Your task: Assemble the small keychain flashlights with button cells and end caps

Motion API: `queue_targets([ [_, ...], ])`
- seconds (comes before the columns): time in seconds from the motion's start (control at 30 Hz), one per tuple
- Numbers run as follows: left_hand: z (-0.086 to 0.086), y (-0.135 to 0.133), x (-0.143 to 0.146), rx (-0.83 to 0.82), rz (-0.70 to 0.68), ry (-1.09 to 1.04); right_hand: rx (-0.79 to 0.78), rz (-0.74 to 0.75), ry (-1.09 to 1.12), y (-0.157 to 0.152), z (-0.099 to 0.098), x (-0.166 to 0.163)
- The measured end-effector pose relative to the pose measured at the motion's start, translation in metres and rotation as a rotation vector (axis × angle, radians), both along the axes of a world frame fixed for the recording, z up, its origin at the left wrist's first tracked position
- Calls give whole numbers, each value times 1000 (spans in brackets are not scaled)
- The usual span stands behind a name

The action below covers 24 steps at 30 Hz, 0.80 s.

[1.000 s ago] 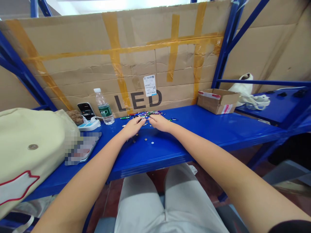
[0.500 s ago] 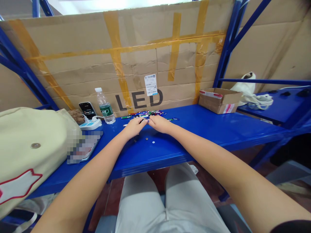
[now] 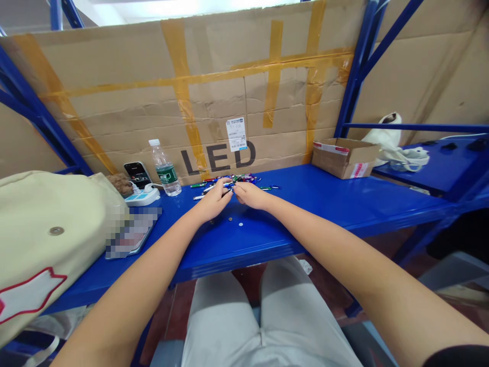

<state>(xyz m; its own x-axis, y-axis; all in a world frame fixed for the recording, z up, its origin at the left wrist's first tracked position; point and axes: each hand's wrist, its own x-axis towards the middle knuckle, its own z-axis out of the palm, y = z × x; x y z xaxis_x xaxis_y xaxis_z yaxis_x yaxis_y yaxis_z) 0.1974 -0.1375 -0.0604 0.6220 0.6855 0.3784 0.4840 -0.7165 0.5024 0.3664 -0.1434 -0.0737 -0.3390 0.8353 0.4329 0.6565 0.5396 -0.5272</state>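
Observation:
Both my hands meet near the back of a blue metal shelf [image 3: 313, 204]. My left hand [image 3: 214, 199] has its fingers curled around a small slim item that I cannot make out. Fingertip to fingertip with it, my right hand [image 3: 250, 194] pinches at the same spot. Just behind them lies a pile of small colourful metallic pieces [image 3: 237, 179], green, blue and red. A few tiny round button-like pieces [image 3: 230, 219] lie on the shelf in front of my hands.
A water bottle [image 3: 164, 168], a phone [image 3: 135, 174] and a white power strip [image 3: 143, 196] stand at the left. A cream bag [image 3: 49, 234] fills the near left. An open cardboard box [image 3: 344, 158] sits to the right. A taped cardboard sheet marked LED [image 3: 217, 102] backs the shelf.
My left hand has lifted slightly and curled its fingers more tightly at the edge of the pile. My right hand has hardly moved.

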Motion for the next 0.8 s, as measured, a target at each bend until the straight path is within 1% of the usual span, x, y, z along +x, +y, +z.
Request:
queue_targets([
  [0.2,-3,5,0,68,-19,37,-64,34,62,1,0,1],
  [0.37,-5,8,0,141,-22,59,-169,47,136,1,-1,2],
  [0.6,-5,13,-1,214,27,101,-210,60,95,-4,2,2],
  [0.73,-6,15,-3,220,5,163,-309,97,19,-3,2,6],
  [0.8,-5,14,-4,204,-4,198,-346,77,1,-2,2,10],
])
